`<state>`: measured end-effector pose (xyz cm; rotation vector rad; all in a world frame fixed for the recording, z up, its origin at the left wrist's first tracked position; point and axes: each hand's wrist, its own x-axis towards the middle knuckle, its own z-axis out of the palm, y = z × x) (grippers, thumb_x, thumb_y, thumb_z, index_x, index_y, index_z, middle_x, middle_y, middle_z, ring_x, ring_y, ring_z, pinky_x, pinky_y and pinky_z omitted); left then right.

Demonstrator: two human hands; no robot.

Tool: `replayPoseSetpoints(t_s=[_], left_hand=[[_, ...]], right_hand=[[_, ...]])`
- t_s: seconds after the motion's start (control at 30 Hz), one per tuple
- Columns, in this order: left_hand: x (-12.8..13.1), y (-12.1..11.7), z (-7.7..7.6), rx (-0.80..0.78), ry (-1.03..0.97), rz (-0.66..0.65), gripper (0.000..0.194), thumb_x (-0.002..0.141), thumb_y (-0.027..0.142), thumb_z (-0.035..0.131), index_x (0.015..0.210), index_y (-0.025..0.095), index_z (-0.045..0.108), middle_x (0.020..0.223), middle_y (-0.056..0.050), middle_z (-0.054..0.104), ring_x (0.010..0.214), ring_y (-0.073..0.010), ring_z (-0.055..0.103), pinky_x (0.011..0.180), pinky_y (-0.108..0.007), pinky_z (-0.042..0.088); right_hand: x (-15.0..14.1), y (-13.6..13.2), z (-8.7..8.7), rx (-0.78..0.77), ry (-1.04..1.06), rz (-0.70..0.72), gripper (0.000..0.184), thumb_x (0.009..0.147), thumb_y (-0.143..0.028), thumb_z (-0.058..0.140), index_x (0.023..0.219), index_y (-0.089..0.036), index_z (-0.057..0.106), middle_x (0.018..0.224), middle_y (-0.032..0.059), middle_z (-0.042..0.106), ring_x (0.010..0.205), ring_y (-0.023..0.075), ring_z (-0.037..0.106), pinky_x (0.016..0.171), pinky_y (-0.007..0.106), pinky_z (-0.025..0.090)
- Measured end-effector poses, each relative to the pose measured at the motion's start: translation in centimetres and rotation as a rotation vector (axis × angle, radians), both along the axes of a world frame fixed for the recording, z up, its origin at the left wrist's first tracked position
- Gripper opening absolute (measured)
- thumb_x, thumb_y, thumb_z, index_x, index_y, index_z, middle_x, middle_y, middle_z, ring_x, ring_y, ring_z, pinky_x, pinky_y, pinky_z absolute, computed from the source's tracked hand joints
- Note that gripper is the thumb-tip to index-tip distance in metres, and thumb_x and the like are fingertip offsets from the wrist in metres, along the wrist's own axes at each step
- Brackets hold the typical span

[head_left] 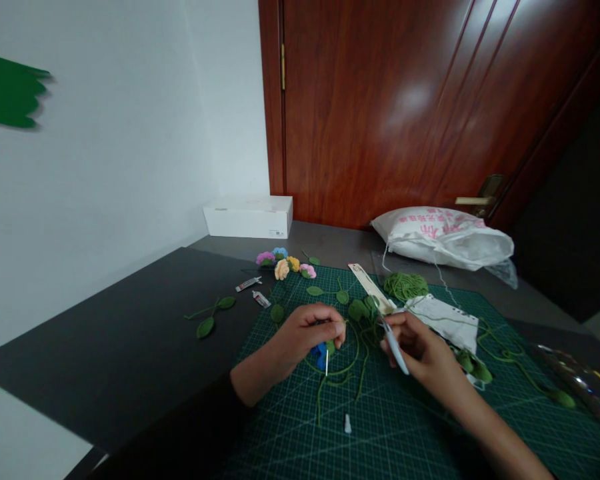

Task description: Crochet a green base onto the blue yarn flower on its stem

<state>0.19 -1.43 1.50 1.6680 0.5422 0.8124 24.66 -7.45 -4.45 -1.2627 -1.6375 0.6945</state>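
Observation:
My left hand (307,331) is closed in a pinch over the green cutting mat (380,427), holding a small blue crochet piece (321,355) with a thin metal point sticking down from it. Green yarn stems and leaves (357,313) trail between both hands. My right hand (420,343) is closed around a pale-handled slim tool, apparently a crochet hook (396,347), whose tip points toward the leaves. A small white cap (347,423) lies on the mat below the hands.
Crochet flowers (286,263) in pink, blue and yellow lie at the mat's far edge. A ball of green yarn (405,285), a ruler (371,287), printed paper (447,319), a white box (250,217) and a white sack (443,237) sit behind. Loose leaves (213,317) rest on the dark table.

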Motion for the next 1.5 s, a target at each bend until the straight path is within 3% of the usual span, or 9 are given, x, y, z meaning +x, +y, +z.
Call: replayPoseSetpoints(t_s=[0.13, 0.3, 0.4, 0.57, 0.7, 1.0, 1.17, 1.5], left_hand=[[0.0, 0.1, -0.2, -0.026, -0.023, -0.005, 0.025, 0.089, 0.027, 0.059, 0.068, 0.015, 0.066, 0.070, -0.002, 0.060, 0.073, -0.0145, 0.055, 0.076, -0.027, 0.041], [-0.1, 0.1, -0.1, -0.033, -0.036, 0.003, 0.025, 0.088, 0.031, 0.061, 0.069, 0.015, 0.066, 0.070, -0.003, 0.061, 0.073, -0.0155, 0.055, 0.074, -0.027, 0.042], [0.0, -0.1, 0.1, -0.029, -0.042, -0.003, 0.026, 0.087, 0.033, 0.062, 0.068, 0.015, 0.067, 0.071, -0.003, 0.061, 0.073, -0.0156, 0.055, 0.076, -0.028, 0.042], [0.0, -0.2, 0.0, -0.045, -0.040, -0.062, 0.025, 0.088, 0.030, 0.060, 0.070, 0.015, 0.067, 0.072, -0.003, 0.060, 0.074, -0.0150, 0.055, 0.075, -0.027, 0.041], [0.0, -0.1, -0.3, -0.080, -0.035, -0.080, 0.024, 0.086, 0.032, 0.062, 0.070, 0.015, 0.067, 0.071, -0.002, 0.060, 0.072, -0.0150, 0.055, 0.074, -0.027, 0.041], [0.0, -0.1, -0.4, -0.102, -0.017, -0.113, 0.025, 0.087, 0.031, 0.061, 0.069, 0.015, 0.067, 0.072, -0.002, 0.060, 0.072, -0.0143, 0.053, 0.075, -0.026, 0.041], [-0.1, -0.2, -0.3, -0.104, -0.029, -0.128, 0.023, 0.086, 0.028, 0.060, 0.068, 0.015, 0.066, 0.069, -0.002, 0.058, 0.073, -0.0144, 0.053, 0.075, -0.027, 0.040], [0.0, -0.4, -0.1, -0.117, -0.046, -0.120, 0.021, 0.083, 0.025, 0.061, 0.065, 0.015, 0.066, 0.067, -0.002, 0.058, 0.071, -0.0150, 0.053, 0.074, -0.027, 0.040]], right_hand=[[1.9, 0.1, -0.5, -0.059, -0.275, -0.109, 0.026, 0.082, -0.029, 0.067, 0.107, -0.022, 0.063, 0.082, 0.0036, 0.069, 0.071, 0.0209, 0.065, 0.067, 0.034, 0.051], [0.1, -0.7, -0.1, -0.127, -0.062, 0.190, 0.038, 0.086, -0.036, 0.067, 0.120, -0.021, 0.057, 0.089, 0.0032, 0.066, 0.077, 0.0177, 0.063, 0.067, 0.028, 0.051], [-1.3, -1.1, 0.5, -0.102, -0.029, 0.243, 0.040, 0.085, -0.033, 0.069, 0.121, -0.022, 0.056, 0.091, 0.0024, 0.062, 0.079, 0.0168, 0.060, 0.069, 0.027, 0.050], [-2.1, -1.3, 1.0, 0.002, -0.098, 0.188, 0.040, 0.084, -0.019, 0.065, 0.123, -0.022, 0.055, 0.097, 0.0036, 0.063, 0.087, 0.0189, 0.061, 0.078, 0.029, 0.049], [-2.2, -1.4, 1.2, 0.056, -0.185, 0.152, 0.042, 0.081, -0.012, 0.062, 0.121, -0.022, 0.057, 0.094, 0.0030, 0.064, 0.080, 0.0181, 0.060, 0.074, 0.029, 0.050], [-1.8, -1.5, 1.1, 0.115, -0.303, 0.113, 0.048, 0.080, -0.010, 0.061, 0.126, -0.024, 0.056, 0.109, 0.0071, 0.070, 0.093, 0.0231, 0.067, 0.081, 0.034, 0.052], [-1.4, -1.5, 1.3, 0.173, -0.371, 0.097, 0.043, 0.080, -0.010, 0.063, 0.121, -0.025, 0.059, 0.113, 0.0063, 0.071, 0.100, 0.0238, 0.067, 0.085, 0.035, 0.051], [-1.1, -1.6, 1.2, 0.153, -0.415, 0.118, 0.044, 0.082, -0.011, 0.061, 0.124, -0.025, 0.056, 0.117, 0.0079, 0.068, 0.106, 0.0248, 0.065, 0.091, 0.038, 0.050]])
